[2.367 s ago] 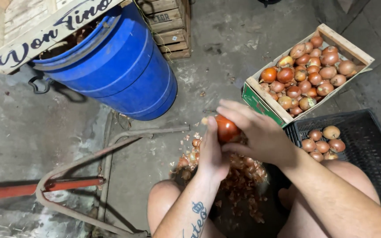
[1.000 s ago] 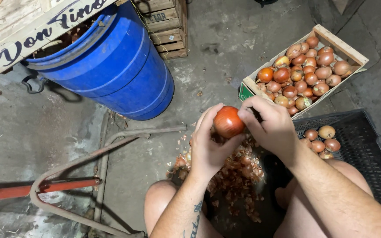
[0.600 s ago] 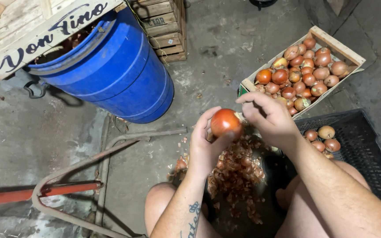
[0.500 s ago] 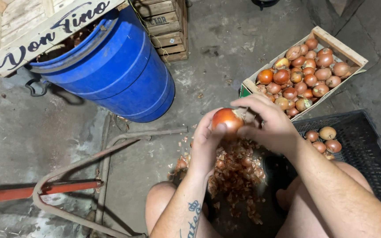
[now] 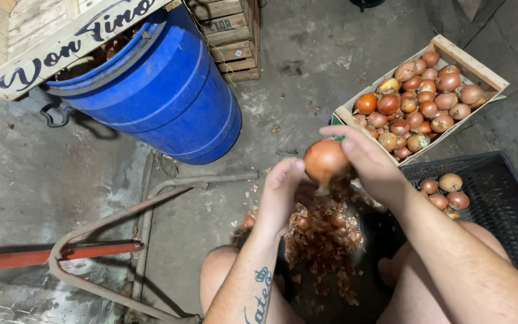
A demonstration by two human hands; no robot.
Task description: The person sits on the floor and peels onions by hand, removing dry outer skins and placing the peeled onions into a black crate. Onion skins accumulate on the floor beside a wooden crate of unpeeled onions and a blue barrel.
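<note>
Holding a round orange-brown onion [image 5: 326,161] at frame centre: our left hand [image 5: 280,195] cups its lower left, our right hand [image 5: 370,162] closes over its right side. Papery peel pile [image 5: 322,237] below; wooden onion crate [image 5: 472,63] upper right.

One blue barrel [image 5: 163,96], two crates [image 5: 472,66]
</note>
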